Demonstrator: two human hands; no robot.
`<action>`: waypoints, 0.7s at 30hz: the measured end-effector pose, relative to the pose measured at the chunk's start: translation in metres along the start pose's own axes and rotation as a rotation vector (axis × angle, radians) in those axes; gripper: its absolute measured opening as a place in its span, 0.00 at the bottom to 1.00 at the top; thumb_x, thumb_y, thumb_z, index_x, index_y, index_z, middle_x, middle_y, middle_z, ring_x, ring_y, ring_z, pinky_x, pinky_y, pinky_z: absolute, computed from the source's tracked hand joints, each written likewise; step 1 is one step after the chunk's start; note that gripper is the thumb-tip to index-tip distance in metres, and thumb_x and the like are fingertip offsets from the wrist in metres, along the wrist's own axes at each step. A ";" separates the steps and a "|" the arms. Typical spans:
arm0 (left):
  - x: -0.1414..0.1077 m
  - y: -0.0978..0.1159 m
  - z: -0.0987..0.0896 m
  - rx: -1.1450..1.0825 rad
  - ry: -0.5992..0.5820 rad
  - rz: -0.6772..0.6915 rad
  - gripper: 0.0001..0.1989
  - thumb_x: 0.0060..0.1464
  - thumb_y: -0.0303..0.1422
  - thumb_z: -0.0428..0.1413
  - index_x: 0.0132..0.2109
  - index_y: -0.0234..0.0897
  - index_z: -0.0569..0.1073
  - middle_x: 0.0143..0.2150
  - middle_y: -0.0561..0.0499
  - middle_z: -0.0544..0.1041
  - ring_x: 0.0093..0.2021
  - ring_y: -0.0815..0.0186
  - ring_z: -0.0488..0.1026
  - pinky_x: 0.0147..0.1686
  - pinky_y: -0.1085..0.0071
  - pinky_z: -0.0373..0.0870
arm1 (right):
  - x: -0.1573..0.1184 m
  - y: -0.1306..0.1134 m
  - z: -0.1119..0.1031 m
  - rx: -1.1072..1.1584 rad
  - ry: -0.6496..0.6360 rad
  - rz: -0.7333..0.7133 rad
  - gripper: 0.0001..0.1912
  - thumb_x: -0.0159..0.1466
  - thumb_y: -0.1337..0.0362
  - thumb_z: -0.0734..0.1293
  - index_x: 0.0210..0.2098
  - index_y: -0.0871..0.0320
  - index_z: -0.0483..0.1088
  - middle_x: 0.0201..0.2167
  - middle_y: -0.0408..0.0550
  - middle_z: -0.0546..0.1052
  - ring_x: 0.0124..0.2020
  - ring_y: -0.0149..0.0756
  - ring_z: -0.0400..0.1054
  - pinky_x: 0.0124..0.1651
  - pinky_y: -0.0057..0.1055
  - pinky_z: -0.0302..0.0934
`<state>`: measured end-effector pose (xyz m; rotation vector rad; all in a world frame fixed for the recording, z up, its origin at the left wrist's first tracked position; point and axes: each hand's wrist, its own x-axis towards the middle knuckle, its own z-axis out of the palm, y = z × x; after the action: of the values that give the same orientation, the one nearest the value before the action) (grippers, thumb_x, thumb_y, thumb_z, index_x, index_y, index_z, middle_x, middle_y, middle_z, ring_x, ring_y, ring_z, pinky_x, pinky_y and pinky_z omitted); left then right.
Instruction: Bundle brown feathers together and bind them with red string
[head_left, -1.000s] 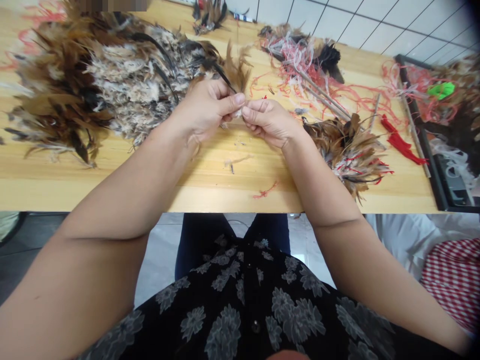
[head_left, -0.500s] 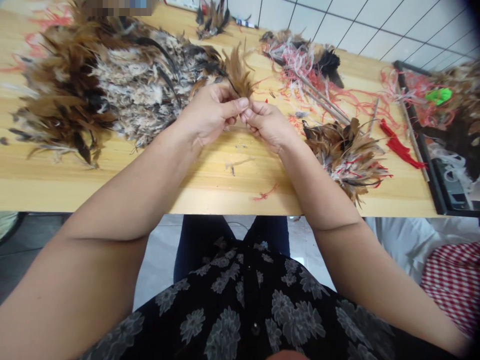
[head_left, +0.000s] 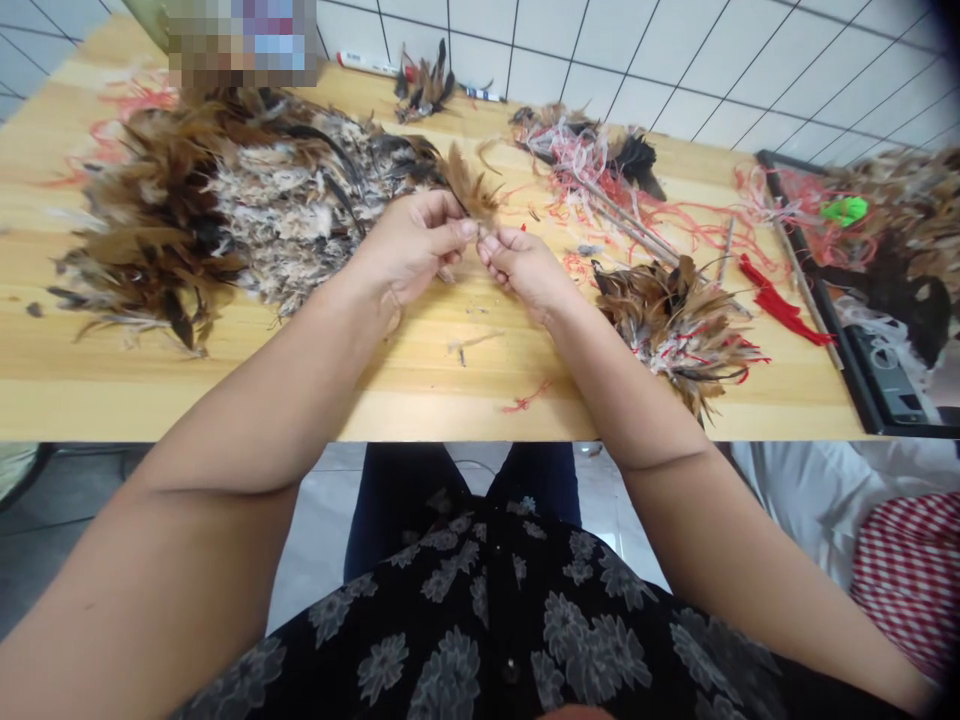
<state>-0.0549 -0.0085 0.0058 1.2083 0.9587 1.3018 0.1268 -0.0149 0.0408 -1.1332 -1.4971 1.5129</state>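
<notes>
My left hand [head_left: 420, 240] is closed in a pinch on a small bunch of brown feathers [head_left: 472, 188], whose tips point up and away from me. Right beside it, my right hand [head_left: 517, 262] pinches at the lower end of the same bunch; what lies between those fingertips is too small to make out. Both hands are just above the wooden table [head_left: 442, 405]. A large heap of feathers [head_left: 277, 215], pale and fluffy in the middle with brown and black ones around, lies left of my left hand. Near my right forearm rests a bundle of brown feathers with red ties [head_left: 682, 320].
Pink and white strings [head_left: 577, 150] lie with thin sticks [head_left: 630, 222] at the back. On the right are a red string bundle [head_left: 780, 300] and a black-edged tray [head_left: 825, 310] of feathers. Markers [head_left: 367, 64] and a small feather bunch [head_left: 426, 85] sit by the tiled wall.
The view has tilted up a little, showing more of the wall and table back. Both hands stay pinched together at the feather bunch, with only slight finger movement.
</notes>
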 end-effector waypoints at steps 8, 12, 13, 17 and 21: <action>-0.003 0.017 -0.013 0.563 -0.078 0.146 0.09 0.64 0.40 0.71 0.39 0.42 0.82 0.33 0.52 0.77 0.36 0.59 0.67 0.46 0.61 0.68 | 0.015 0.003 -0.016 0.079 0.176 0.031 0.21 0.84 0.68 0.63 0.32 0.55 0.63 0.23 0.35 0.59 0.23 0.24 0.48 0.26 0.21 0.41; -0.014 0.047 -0.003 1.000 -0.530 -0.001 0.07 0.60 0.36 0.65 0.42 0.39 0.85 0.40 0.51 0.86 0.44 0.55 0.81 0.51 0.64 0.74 | 0.011 -0.007 -0.019 0.117 0.240 0.053 0.22 0.85 0.69 0.62 0.31 0.56 0.65 0.22 0.35 0.60 0.22 0.23 0.47 0.27 0.22 0.39; -0.016 0.052 0.000 1.046 -0.568 -0.017 0.08 0.60 0.36 0.64 0.43 0.39 0.86 0.40 0.52 0.86 0.45 0.55 0.83 0.52 0.65 0.74 | 0.010 -0.009 -0.019 0.121 0.246 0.052 0.22 0.85 0.69 0.62 0.31 0.56 0.65 0.22 0.36 0.60 0.22 0.23 0.46 0.27 0.23 0.38; -0.022 0.058 0.008 1.095 -0.668 -0.045 0.09 0.59 0.39 0.66 0.43 0.40 0.87 0.37 0.53 0.86 0.44 0.56 0.85 0.51 0.67 0.75 | 0.010 -0.007 -0.020 0.070 0.272 0.044 0.23 0.85 0.67 0.63 0.31 0.56 0.66 0.23 0.37 0.60 0.24 0.26 0.46 0.29 0.26 0.40; -0.026 0.051 0.014 1.115 -0.718 -0.067 0.08 0.59 0.38 0.69 0.42 0.40 0.86 0.36 0.53 0.85 0.40 0.58 0.84 0.47 0.68 0.73 | 0.019 0.004 -0.024 -0.024 0.276 0.006 0.22 0.84 0.63 0.67 0.31 0.54 0.66 0.24 0.39 0.62 0.26 0.30 0.46 0.31 0.28 0.46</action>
<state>-0.0520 -0.0410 0.0551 2.2314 1.1562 0.0970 0.1430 0.0112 0.0360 -1.3031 -1.3272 1.2842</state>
